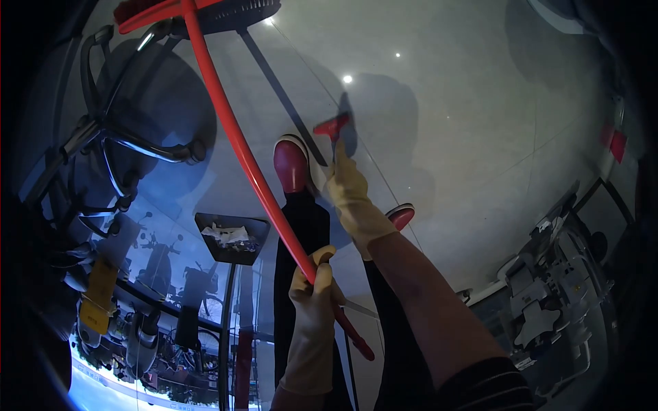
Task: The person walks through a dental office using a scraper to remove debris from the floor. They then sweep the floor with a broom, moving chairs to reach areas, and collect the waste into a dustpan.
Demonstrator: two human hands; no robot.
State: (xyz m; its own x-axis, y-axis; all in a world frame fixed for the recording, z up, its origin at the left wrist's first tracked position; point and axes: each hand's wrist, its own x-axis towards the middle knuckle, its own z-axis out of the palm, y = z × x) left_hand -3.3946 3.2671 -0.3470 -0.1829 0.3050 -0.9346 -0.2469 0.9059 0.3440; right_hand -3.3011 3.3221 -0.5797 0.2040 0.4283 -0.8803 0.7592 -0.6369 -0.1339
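My left hand [312, 282], in a pale yellow glove, is closed round the red pole [236, 137] of a broom. The broom's red head [154, 14] is at the top left, raised toward the camera. My right hand [347, 183], gloved too, grips a small tool with a red T-shaped head [332, 127]; its head is above the grey floor, in front of my red shoe [291, 164]. To the left, a dark dustpan [257, 241] holds crumpled white paper and scraps.
Black chair bases with wheels [103, 130] stand on the left. Behind the dustpan a glass front [205, 288] shows parked scooters outside. Grey equipment [541, 301] is at the lower right, and a red object [617, 145] is at the far right.
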